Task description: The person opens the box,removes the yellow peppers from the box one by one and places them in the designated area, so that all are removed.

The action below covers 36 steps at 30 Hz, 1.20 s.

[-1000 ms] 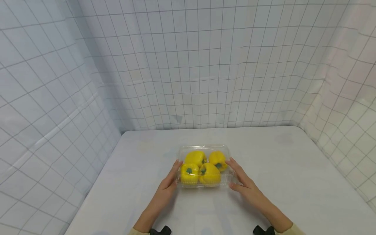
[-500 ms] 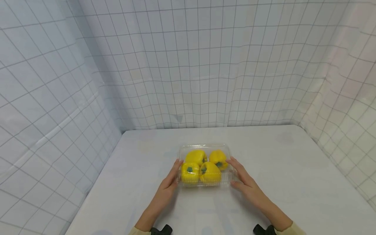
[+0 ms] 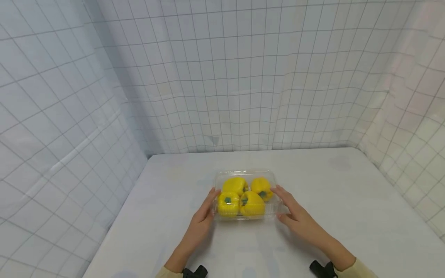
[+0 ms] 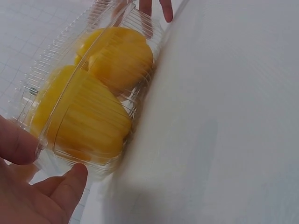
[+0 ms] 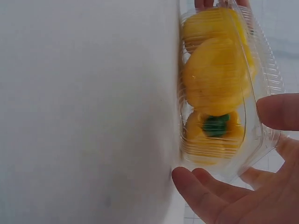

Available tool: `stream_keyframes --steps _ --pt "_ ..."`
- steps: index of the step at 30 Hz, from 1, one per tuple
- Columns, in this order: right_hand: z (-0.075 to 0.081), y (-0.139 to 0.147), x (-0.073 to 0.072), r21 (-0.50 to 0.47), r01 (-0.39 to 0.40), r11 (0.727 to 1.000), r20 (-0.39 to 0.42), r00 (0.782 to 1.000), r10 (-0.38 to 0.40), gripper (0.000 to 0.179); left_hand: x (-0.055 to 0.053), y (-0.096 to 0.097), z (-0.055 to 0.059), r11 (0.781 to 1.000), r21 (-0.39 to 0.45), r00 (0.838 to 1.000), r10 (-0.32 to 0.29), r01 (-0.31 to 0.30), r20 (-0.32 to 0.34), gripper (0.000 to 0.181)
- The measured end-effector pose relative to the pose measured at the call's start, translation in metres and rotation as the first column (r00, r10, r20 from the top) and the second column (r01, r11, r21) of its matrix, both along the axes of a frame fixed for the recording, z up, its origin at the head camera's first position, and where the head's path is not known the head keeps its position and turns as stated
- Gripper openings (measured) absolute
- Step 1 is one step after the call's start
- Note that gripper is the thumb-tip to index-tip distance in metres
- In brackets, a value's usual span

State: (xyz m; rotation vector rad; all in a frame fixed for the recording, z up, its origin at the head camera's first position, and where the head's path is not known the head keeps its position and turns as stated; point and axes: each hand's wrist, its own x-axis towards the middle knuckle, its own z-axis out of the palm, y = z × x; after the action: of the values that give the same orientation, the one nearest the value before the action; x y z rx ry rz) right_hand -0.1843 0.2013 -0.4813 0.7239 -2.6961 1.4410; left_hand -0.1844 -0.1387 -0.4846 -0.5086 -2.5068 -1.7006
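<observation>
A clear plastic clamshell box [image 3: 272, 212] sits on the white table with several yellow bell peppers [image 3: 252, 204] inside; its lid looks closed. My left hand [image 3: 199, 226] lies along the box's left end, thumb at the rim and fingers fairly straight. At the opposite end is my right hand [image 3: 300, 222], its fingers spread and loose, the thumb [image 5: 280, 112] by the rim. One right fingertip [image 5: 182, 175] lies low, close to the table. The left wrist view shows the ribbed front of the box and a left fingertip [image 4: 78, 172] near its lower corner.
White table [image 3: 174, 181] surface surrounds the box. Gridded white curtains [image 3: 222, 96] hang behind the table and along both sides. A dark band with a black mount [image 3: 196, 271] is on each wrist.
The whole head view shifts slightly to the right in the frame. Relative to the table the box stays put, while my right thumb moves very slightly outward.
</observation>
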Motion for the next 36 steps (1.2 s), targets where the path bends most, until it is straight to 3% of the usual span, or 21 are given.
stream_keyframes --steps 10,24,30,36 --pt "0.015 0.004 0.001 0.143 0.002 0.99 0.034 0.999 -0.007 0.073 0.001 -0.002 0.008 0.997 -0.073 0.997 0.023 -0.018 0.074 0.078" --pt "0.022 0.006 -0.002 0.163 0.022 0.986 -0.042 0.999 -0.015 0.078 -0.005 -0.012 0.015 0.991 -0.13 0.999 -0.003 0.009 0.047 0.074" --pt "0.024 0.006 -0.003 0.147 0.026 0.989 -0.026 0.999 -0.023 0.081 -0.004 -0.017 0.018 0.99 -0.142 0.999 0.018 -0.011 0.05 0.074" --pt "0.029 0.008 -0.004 0.16 0.052 0.986 -0.056 0.998 -0.043 0.084 -0.007 -0.018 0.024 0.987 -0.163 1.0 0.012 -0.01 0.01 0.077"
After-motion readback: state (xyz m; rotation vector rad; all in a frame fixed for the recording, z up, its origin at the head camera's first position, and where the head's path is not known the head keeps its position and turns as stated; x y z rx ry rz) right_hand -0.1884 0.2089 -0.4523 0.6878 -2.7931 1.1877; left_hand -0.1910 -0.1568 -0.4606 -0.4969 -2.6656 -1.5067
